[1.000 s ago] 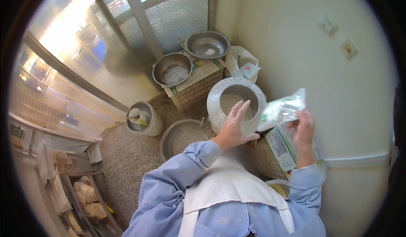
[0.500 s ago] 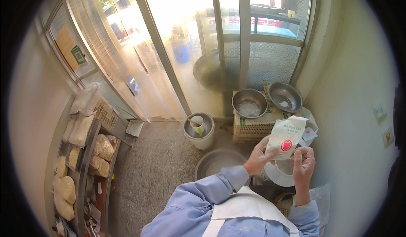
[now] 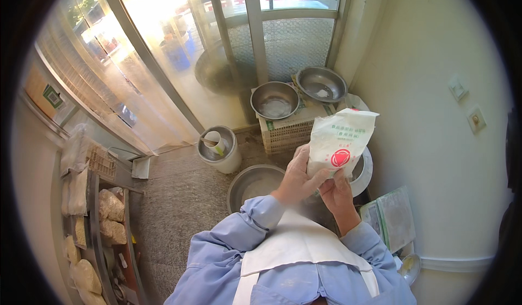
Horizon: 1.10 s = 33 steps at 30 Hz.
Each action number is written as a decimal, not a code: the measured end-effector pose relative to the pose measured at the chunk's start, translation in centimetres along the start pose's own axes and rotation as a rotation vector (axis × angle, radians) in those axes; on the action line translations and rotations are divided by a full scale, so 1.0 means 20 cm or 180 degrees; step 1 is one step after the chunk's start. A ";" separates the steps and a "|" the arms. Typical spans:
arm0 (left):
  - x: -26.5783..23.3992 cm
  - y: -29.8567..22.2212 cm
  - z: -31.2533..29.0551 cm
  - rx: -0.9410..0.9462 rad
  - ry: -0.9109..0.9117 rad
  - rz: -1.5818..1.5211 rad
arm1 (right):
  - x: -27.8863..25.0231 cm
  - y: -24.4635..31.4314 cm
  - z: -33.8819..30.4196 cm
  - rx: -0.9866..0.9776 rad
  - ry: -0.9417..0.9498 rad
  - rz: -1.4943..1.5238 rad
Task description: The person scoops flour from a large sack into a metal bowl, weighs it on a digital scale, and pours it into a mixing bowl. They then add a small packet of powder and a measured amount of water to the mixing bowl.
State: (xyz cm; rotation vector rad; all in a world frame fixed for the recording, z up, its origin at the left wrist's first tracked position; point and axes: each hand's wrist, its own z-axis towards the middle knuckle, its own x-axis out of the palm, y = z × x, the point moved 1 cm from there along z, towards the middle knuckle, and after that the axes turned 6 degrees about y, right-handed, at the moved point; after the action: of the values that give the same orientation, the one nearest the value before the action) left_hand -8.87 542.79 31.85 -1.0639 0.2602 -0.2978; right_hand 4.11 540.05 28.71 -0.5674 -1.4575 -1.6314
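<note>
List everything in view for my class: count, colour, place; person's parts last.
Packet: one, mostly white, in both hands
Rimmed container: one, whitish, behind packet
Upper basins: two, grey, near glass panels
Floor basin: one, grey, floor
Bucket: one, whitish, left of floor basin
Cup: one, white, inside bucket
Crate: one, beige, below upper basins
Glass panels: several, partly frosted, back
Curtain: count unclear, yellowish, upper left
Shelf unit: one, dark, lower left
Bags: several, pale, on shelf unit
Wall plates: two, pale, right wall
Left hand and right hand: two, bare, on packet
Sleeves: two, blue, lower centre
Apron: one, white, lower centre
</note>
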 end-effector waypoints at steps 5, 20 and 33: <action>-0.06 -0.02 0.06 0.0308 -0.0201 0.0232 | -0.03 0.00 -0.01 0.0191 0.0074 0.0151; -0.26 -0.06 0.09 0.0844 -0.0384 0.0889 | -0.14 -0.08 0.03 0.0164 -0.0130 -0.0375; -0.43 0.02 0.22 0.0791 0.0100 0.0849 | -0.28 -0.02 -0.20 -0.0414 -0.0732 -0.0749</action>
State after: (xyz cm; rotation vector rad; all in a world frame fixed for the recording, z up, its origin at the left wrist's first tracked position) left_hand -15.35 549.68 34.19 -0.7691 0.3790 -0.1032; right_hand 7.52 537.92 23.07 -0.6968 -1.6429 -1.9059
